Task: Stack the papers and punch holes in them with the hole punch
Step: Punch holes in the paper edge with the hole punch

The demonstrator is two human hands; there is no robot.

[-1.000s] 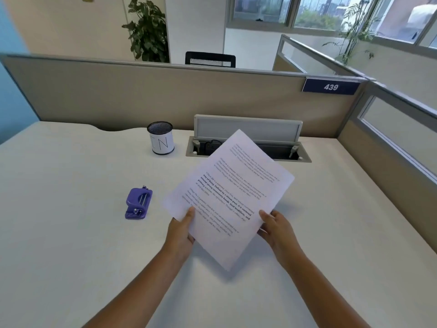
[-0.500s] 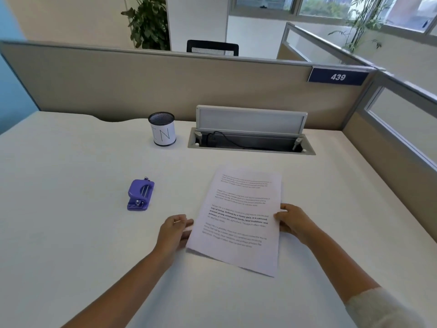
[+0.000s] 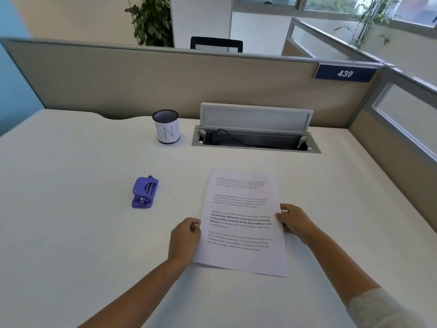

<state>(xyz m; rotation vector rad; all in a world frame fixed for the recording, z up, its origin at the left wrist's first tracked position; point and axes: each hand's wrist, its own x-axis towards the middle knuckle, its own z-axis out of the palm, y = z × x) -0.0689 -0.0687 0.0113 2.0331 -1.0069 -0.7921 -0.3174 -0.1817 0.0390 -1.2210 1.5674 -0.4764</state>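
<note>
A stack of printed white papers (image 3: 241, 223) lies nearly flat on the white desk (image 3: 71, 233), straight in front of me. My left hand (image 3: 185, 235) holds the stack's left edge with curled fingers. At the right edge, my right hand (image 3: 293, 220) pinches the stack with the thumb on top. The lower left corner of the papers is slightly raised off the desk. A purple hole punch (image 3: 144, 192) sits on the desk to the left of the papers, apart from both hands.
A mesh pen cup (image 3: 166, 126) with a white label stands at the back. Beside it an open cable tray (image 3: 255, 138) is set into the desk with its lid up. Beige partition walls (image 3: 165, 79) close off the back and right.
The papers came down from a tilted, raised position onto the desk and were turned square to me. Both hands slid to the side edges.
</note>
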